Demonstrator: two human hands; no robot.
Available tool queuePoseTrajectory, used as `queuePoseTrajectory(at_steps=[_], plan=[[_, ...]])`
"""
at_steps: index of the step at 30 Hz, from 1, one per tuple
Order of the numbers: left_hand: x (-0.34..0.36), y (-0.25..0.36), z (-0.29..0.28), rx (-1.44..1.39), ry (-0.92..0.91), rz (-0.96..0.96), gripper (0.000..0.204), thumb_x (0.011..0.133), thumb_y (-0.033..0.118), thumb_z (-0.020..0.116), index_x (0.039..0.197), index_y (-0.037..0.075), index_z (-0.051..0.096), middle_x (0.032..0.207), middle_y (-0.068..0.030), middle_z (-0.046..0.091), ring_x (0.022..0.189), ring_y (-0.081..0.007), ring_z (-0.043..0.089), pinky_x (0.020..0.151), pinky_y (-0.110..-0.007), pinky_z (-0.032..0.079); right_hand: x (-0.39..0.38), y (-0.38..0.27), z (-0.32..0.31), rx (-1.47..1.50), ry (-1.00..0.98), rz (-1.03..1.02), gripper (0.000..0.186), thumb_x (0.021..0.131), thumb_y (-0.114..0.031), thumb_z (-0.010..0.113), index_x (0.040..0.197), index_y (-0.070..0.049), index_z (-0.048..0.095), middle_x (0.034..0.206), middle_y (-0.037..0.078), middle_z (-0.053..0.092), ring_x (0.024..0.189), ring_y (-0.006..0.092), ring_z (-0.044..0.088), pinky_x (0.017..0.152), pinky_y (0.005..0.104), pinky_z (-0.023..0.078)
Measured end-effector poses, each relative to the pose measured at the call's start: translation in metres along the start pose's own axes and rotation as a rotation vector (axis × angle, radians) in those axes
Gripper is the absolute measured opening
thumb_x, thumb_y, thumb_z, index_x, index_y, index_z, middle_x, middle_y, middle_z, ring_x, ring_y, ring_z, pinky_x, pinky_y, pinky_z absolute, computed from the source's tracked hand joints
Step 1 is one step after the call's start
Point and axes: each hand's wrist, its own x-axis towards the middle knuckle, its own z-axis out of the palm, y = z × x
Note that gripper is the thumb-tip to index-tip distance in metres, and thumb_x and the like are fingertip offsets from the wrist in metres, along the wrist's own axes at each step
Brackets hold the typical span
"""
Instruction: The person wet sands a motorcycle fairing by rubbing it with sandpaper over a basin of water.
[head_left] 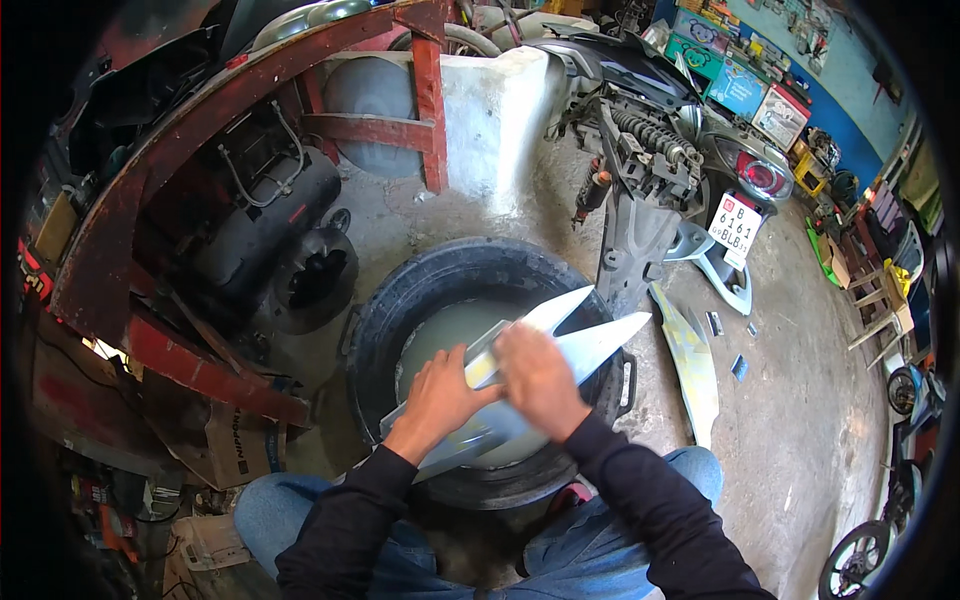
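A pale, pointed motorcycle body panel (605, 345) with worn yellowish patches lies slantwise over a black tub (400, 275) in front of me. The tub holds cloudy water (440, 335). My left hand (440, 395) is closed on the panel's near side, its thumb toward the right hand. Pressed on the panel's upper face, my right hand (540, 380) has its fingers curled and blurred by motion; whatever lies under them is hidden. The panel's lower end runs beneath my wrists toward my left knee.
A similar panel (690, 360) lies on the floor to the right, with small blue pieces (739, 368) nearby. Beyond the tub stands a partly stripped motorcycle (650, 150). On the left, a red frame (200, 360) surrounds a dark tank (270, 205). Flattened cardboard (240, 440) lies near my left knee.
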Motion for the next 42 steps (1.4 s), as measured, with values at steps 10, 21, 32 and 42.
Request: queuePoseTrajectory(at_steps=[10,21,32,42], plan=[[-0.004,0.003,-0.005,-0.036,0.014,0.019,0.093,0.076,0.06,0.084,0.134,-0.007,0.055,0.122,-0.0306,0.064,0.114,-0.046,0.064,0.097,-0.053,0.051,0.017,0.013,-0.016,-0.002,-0.006,0.213,0.033,0.098,-0.012,0.057,0.123,0.005,0.069,0.134,0.027,0.065,0.132,0.044,0.057,0.114,0.0538,0.039],[-0.001,0.002,0.0,-0.004,0.031,0.018,0.083,0.079,0.056,0.082,0.128,-0.006,0.058,0.12,-0.0297,0.065,0.112,-0.0463,0.065,0.095,-0.053,0.053,-0.008,-0.031,-0.004,0.105,-0.021,0.053,0.03,0.095,-0.011,0.062,0.119,0.003,0.073,0.131,0.024,0.068,0.136,0.0475,0.051,0.113,0.0545,0.039],[-0.004,0.002,-0.002,-0.012,0.019,0.04,0.093,0.076,0.061,0.084,0.131,-0.009,0.057,0.119,-0.0315,0.065,0.113,-0.0459,0.064,0.097,-0.053,0.052,0.008,0.007,-0.017,-0.085,-0.033,0.193,0.031,0.096,-0.019,0.061,0.121,-0.007,0.075,0.137,0.011,0.068,0.143,0.0453,0.044,0.114,0.0701,0.027],[-0.003,0.006,-0.007,-0.017,-0.01,0.019,0.091,0.076,0.059,0.084,0.133,-0.007,0.057,0.121,-0.0296,0.065,0.113,-0.0454,0.064,0.097,-0.052,0.052,0.007,-0.002,-0.005,-0.198,-0.003,0.24,0.033,0.095,-0.021,0.061,0.123,-0.01,0.075,0.136,0.009,0.069,0.143,0.042,0.044,0.115,0.0696,0.026]])
